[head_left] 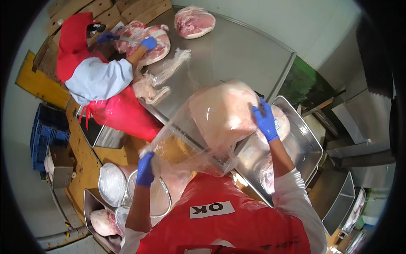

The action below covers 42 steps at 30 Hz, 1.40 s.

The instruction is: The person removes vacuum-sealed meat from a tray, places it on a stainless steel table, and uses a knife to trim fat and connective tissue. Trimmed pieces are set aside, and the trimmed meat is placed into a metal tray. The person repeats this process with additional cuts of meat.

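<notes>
A glossy red apron (203, 188) bears a white rectangular label (212, 210) with bold black lettering (216, 207) and dark handwritten marks (292, 240), alongside loose white sleeves (292, 199) and blue gloves (266, 122) on both hands (145, 171).

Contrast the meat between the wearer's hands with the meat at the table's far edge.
The near meat shows a pale surface; the far meat shows red flesh. The near meat has the right hand and clear plastic against it; the far meat lies untouched on the table. Both look rounded.
</notes>
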Each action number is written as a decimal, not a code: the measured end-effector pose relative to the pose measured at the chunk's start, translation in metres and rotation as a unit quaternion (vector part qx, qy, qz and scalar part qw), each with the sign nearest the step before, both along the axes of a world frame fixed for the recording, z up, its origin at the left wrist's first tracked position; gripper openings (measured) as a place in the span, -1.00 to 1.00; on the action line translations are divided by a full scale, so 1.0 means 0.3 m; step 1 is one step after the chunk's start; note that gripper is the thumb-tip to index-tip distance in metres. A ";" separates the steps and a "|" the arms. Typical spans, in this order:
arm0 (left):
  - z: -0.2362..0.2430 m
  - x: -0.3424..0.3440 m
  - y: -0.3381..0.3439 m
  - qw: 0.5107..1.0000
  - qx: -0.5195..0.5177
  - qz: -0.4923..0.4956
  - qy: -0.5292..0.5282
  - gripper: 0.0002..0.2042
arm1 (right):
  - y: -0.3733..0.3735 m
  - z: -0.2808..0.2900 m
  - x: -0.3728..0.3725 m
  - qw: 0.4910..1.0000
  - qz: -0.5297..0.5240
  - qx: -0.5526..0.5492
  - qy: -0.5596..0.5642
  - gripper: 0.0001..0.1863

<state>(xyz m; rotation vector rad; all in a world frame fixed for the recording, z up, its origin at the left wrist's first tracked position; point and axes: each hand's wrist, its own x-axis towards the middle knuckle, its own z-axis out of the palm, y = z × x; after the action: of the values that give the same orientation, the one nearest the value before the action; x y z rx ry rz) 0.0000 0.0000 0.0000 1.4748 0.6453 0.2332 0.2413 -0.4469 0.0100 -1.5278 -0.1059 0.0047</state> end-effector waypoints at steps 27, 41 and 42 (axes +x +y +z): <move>-0.167 0.522 -0.349 0.946 0.031 -0.307 -0.098 -0.50 | 0.431 0.009 -0.278 0.959 0.223 -0.177 0.012 -0.62; -0.350 0.555 -0.259 0.916 -0.334 -0.199 0.097 -0.62 | -0.092 -0.190 0.201 0.975 -0.034 -0.138 0.168 -0.10; -0.370 0.549 -0.214 0.933 -0.288 -0.197 0.089 -0.66 | -0.081 -0.166 0.202 0.972 -0.030 -0.149 0.179 -0.10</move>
<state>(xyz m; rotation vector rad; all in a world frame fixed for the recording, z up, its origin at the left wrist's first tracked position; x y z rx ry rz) 0.1647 -0.0641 -0.1111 1.0267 0.4891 -0.3821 0.3020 -0.4712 -0.0398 -1.8044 0.2379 0.2576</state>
